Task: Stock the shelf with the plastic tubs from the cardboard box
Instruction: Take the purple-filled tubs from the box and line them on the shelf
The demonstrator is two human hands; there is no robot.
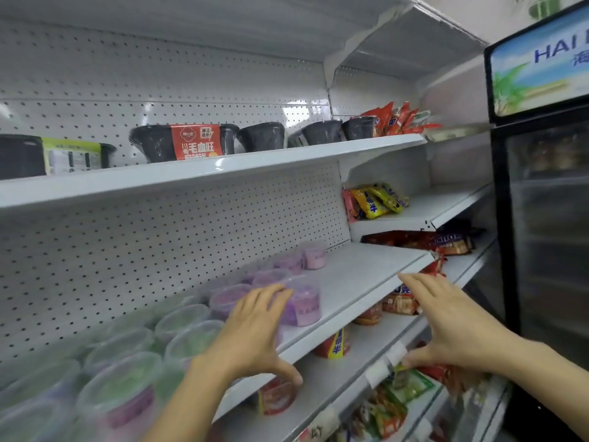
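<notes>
Many clear plastic tubs (204,317) with purple or green contents crowd the left of the middle shelf (360,282), lids on, blurred. Left hand (255,333) held over the nearest purple tub (302,304), fingers straight, grasping nothing. Right hand (446,323) spread loose off the shelf's right edge, empty. Far above, black bowls (261,137); right, a fridge (541,186).

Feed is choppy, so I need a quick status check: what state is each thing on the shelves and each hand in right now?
Left hand: open, fingers straight, at a purple tub, holding nothing.
Right hand: open, held off the shelf edge, empty.
Purple tub: upright, lidded, near the shelf front.
Green tubs: upright, lidded, in rows.
Middle shelf: right part bare.
Black bowls: upright on upper shelf.
Fridge door: closed.
</notes>
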